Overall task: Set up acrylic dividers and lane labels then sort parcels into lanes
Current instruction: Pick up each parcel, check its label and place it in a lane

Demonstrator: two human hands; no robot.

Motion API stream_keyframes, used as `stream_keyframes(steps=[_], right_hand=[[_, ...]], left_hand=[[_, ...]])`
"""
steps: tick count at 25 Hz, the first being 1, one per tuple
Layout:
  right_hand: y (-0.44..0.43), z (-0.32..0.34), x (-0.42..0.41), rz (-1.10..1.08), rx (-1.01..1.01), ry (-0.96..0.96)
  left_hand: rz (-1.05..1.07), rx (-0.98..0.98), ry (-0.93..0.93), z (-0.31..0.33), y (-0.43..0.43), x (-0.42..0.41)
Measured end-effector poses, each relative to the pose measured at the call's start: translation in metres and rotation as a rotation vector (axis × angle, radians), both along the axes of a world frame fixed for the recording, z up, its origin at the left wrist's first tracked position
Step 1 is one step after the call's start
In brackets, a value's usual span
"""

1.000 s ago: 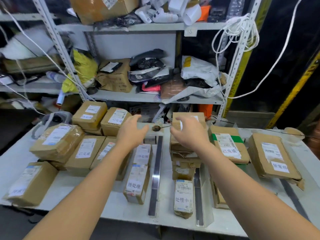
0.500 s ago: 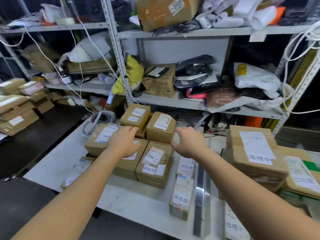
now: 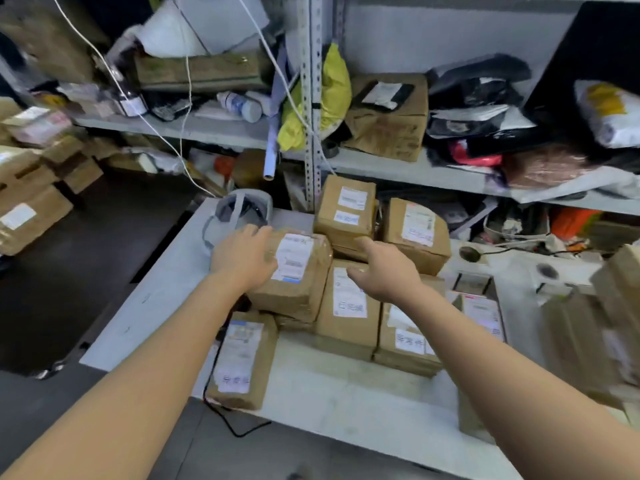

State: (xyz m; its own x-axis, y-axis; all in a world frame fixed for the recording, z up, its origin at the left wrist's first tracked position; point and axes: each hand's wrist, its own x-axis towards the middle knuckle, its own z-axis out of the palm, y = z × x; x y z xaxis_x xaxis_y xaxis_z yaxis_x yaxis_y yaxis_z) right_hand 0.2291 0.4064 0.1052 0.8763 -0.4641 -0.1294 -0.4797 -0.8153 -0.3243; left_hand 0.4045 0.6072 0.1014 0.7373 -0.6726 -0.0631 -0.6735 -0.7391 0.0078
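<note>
While your left hand [image 3: 242,259] lies on the left end of the top parcel [image 3: 299,275], its fingers are laid loosely over the taped brown paper, touching it without closing round it. Your right hand [image 3: 386,273] is above the pile just beside it, fingers relaxed and a little spread, thumb pointing left, holding nothing; you cannot tell whether it touches the flat parcel [image 3: 348,308] below it. The top parcel sits tilted on the others, white label up, near the back left corner of the table [image 3: 329,393]. Two small boxes [image 3: 346,209] stand behind the pile, close to the shelf [image 3: 415,171]. A long parcel [image 3: 242,358] lies at the front edge, with a black cable [image 3: 225,419] hanging below it. A grey round thing [image 3: 242,213] sits at the table's back corner, just past your left fingertips. The right side of the table is blurred
</note>
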Motion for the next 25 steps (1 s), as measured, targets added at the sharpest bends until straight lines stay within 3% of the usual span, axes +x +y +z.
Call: stream_keyframes(steps=[6,11,15,25], right_hand=[[0.040,-0.044,0.055,-0.128,0.233,-0.021],[0.059,-0.082,0.081,-0.328,0.590,-0.083],[0.061,-0.096,0.090,-0.426,0.683,-0.148],[0.067,-0.089,0.078,-0.509,0.779,-0.222]], left_hand=[[0.099,-0.104,0.227,-0.050,0.029,0.047],[0.321,-0.379,0.779,-0.093,0.035,0.056],[0.365,-0.510,1.001,-0.104,0.028,0.056],[0.249,-0.616,0.937,-0.098,0.029,0.046]])
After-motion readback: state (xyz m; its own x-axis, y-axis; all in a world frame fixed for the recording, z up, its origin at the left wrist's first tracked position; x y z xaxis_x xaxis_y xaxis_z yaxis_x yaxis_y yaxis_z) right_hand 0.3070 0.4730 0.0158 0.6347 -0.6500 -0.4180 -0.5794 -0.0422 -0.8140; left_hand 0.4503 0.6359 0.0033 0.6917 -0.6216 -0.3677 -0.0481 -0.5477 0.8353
